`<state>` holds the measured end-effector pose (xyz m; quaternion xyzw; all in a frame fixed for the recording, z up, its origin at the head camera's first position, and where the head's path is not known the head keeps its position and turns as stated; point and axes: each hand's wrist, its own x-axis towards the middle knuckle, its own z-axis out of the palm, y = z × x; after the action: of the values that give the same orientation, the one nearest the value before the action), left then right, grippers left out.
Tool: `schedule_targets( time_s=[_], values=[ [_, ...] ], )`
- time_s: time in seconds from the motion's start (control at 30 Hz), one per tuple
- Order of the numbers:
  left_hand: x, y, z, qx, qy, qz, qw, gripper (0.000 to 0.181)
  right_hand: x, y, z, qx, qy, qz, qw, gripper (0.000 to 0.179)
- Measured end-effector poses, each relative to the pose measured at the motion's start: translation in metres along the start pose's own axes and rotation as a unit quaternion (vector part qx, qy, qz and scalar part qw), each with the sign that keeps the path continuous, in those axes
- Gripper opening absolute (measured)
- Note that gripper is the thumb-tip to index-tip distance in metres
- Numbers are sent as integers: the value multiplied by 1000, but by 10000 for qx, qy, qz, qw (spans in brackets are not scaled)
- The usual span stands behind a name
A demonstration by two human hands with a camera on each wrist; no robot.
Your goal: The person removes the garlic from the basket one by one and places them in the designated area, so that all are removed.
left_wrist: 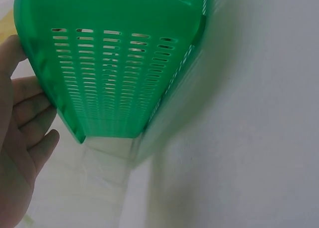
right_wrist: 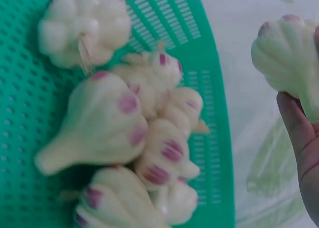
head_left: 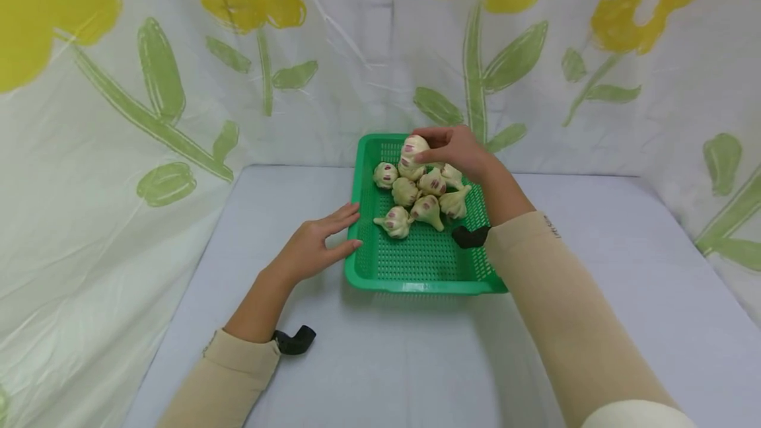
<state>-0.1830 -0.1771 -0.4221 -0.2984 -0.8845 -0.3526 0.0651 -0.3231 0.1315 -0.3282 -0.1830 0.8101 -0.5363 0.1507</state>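
With the right hand (head_left: 460, 150) pinching a garlic bulb (head_left: 414, 146) at the frame's upper centre, a light, secure grip clear of the other bulbs (head_left: 433, 182) should serve best, while the left hand (head_left: 315, 243), fingers spread at its left rim, can steady the green basket (head_left: 425, 287).

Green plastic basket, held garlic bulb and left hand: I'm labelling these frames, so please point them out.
Green plastic basket (head_left: 425, 286): head view, near rim.
Held garlic bulb (right_wrist: 285, 57): right wrist view, rounded side.
Left hand (head_left: 309, 247): head view, back of hand.
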Motion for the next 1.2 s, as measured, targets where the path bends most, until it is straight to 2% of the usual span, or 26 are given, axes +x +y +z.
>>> schedule_targets(
  time_s=[0.17, 0.4, 0.6, 0.7, 0.83, 1.03, 1.2],
  values=[
    [1, -1, 1, -19, -38, -102, 9999, 57, -4, -1, -19, -112, 191, 99, 9997, 56],
    [1, -1, 0, -23, -46, -123, 9999, 57, -18, 0, -57, 20, 572, -118, 9983, 54],
    [1, -1, 0, -69, -63, -172, 9998, 57, -41, 12, -92, 158, 959, 190, 9951, 60],
    [0, -1, 0, -104, -82, -198, 9997, 57, -51, 25, -106, 365, 1078, 327, 9930, 60],
    [0, 0, 0, -109, -64, -176, 9998, 57, -60, 49, -118, 889, 1255, 373, 9874, 59],
    [-2, 1, 1, -57, -21, -154, 9999, 57, -74, 94, -127, 1702, 1514, 758, 9708, 70],
    [-2, 1, 2, -9, 7, -96, 10000, 57, -83, 124, -127, 1952, 1775, 1244, 9565, 77]
  ],
)
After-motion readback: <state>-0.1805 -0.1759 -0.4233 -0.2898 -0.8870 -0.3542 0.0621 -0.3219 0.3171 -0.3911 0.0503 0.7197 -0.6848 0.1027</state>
